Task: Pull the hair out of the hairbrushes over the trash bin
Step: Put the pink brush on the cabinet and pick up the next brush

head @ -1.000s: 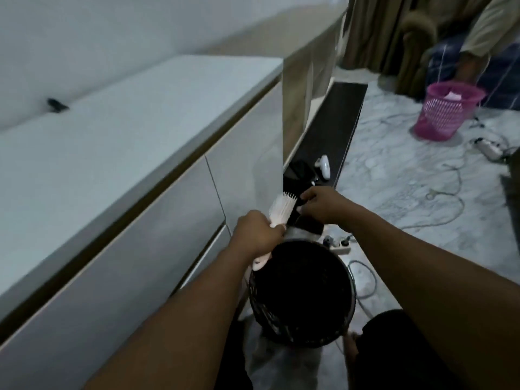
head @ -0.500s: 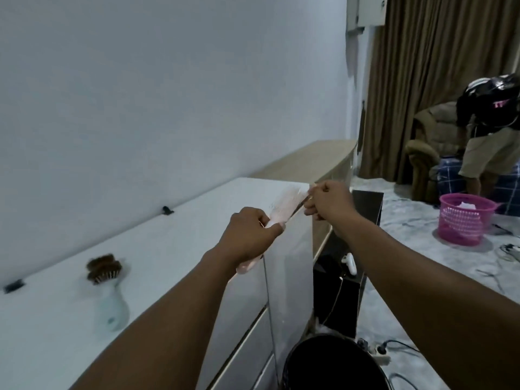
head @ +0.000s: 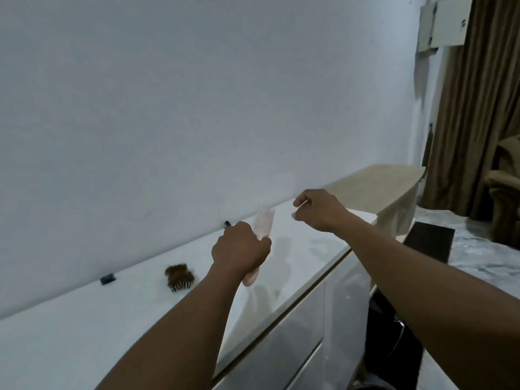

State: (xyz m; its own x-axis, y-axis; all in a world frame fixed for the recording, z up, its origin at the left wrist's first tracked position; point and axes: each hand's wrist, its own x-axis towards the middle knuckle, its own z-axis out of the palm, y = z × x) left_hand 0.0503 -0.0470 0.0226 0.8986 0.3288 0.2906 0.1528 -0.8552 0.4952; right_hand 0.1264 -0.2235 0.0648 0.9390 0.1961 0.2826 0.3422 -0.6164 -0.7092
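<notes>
My left hand point(head: 240, 247) grips the handle of a pale pink hairbrush point(head: 263, 222), its blurred bristle head pointing up above the white cabinet top point(head: 84, 327). My right hand point(head: 318, 209) hovers to the right of the brush, apart from it, fingers curled in a pinch; whether it holds any hair I cannot tell. A second brush with a brown bristly head point(head: 180, 275) lies on the cabinet top to the left. The trash bin is out of view.
A small black object point(head: 107, 278) and another black bit point(head: 227, 223) sit by the wall. A wooden cabinet point(head: 377, 184) continues to the right, with a black unit point(head: 427, 237) below it, brown curtains point(head: 478, 108) and an armchair point(head: 503, 192) beyond.
The view rose from the black bin to the cabinet top. My right hand came off the pink brush and moved right; my left hand carried the brush over the cabinet top.
</notes>
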